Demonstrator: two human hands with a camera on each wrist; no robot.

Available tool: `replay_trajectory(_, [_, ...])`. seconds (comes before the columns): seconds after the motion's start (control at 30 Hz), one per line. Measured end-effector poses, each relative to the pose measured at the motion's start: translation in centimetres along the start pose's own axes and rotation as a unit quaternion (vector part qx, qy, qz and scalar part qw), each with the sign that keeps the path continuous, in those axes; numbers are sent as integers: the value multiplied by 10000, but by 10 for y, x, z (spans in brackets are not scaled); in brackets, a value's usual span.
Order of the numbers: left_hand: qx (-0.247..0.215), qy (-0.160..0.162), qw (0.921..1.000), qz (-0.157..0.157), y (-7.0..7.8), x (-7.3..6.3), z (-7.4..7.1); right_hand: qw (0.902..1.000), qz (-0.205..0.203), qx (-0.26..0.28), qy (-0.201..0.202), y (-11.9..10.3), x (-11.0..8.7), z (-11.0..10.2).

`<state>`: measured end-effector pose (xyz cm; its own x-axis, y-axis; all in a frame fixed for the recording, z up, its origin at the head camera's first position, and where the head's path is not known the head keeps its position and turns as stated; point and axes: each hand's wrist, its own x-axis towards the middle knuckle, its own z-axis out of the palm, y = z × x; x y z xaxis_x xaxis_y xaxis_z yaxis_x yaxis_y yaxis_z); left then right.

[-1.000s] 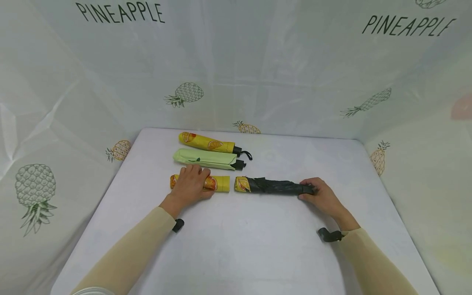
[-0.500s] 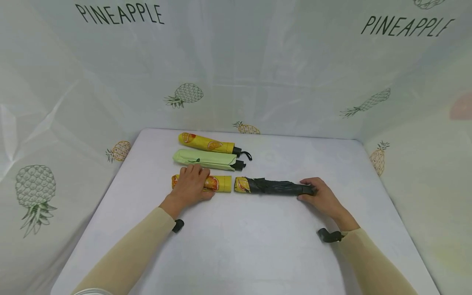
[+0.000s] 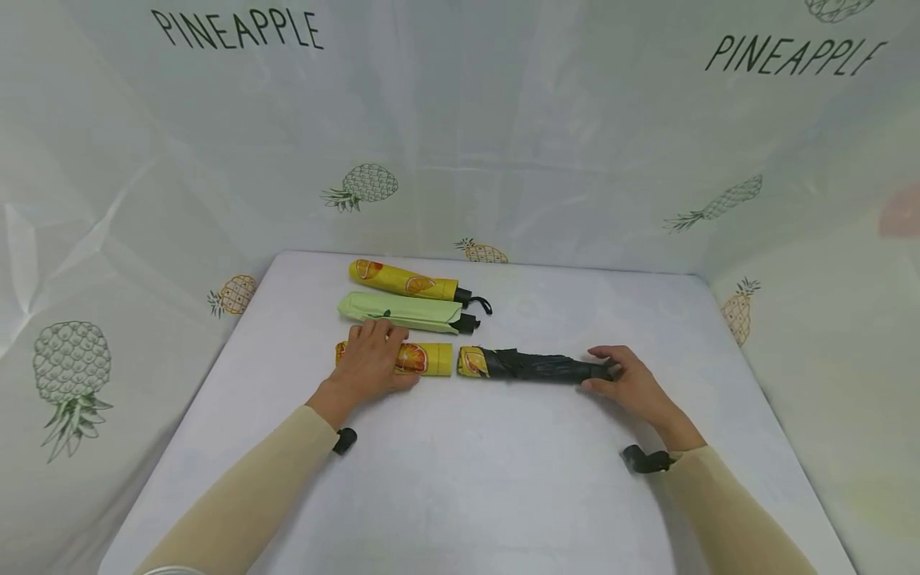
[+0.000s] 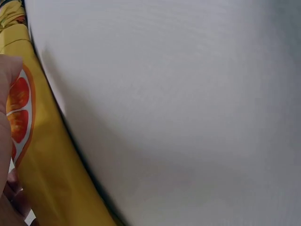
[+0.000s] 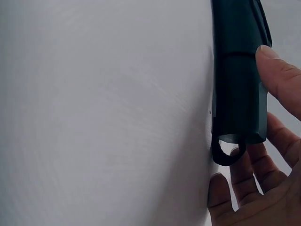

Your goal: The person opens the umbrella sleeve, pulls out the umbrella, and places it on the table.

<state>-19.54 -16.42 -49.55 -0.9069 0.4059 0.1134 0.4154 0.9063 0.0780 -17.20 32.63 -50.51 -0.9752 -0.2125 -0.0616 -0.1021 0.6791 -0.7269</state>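
One yellow, orange-printed fabric tube (image 3: 433, 360), nearer the desk's (image 3: 489, 479) left edge, is gripped by the left hand (image 3: 372, 361); rightward, a black folded umbrella (image 3: 542, 366), touched by the loosely parted right hand (image 3: 636, 390), could be rolled by a bump. Beyond, a pale-green fabric umbrella (image 3: 404, 311) could be nudged by the left hand.

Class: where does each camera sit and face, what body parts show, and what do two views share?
Head: worn on the head, facing forward and down at the table; left hand, right hand and sleeves show.
Left wrist: worn there, facing the yellow cover; left thumb and some left fingers show at the left edge.
Right wrist: worn there, facing the dark handle and its loop; right thumb and right fingers show.
Head and left wrist share the yellow cover and left hand.
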Motion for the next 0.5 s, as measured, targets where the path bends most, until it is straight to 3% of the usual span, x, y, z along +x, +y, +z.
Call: replay_trajectory(0.5, [-35, 701, 9975, 76, -8, 2, -13, 9994, 226, 238, 89, -8, 7, -9])
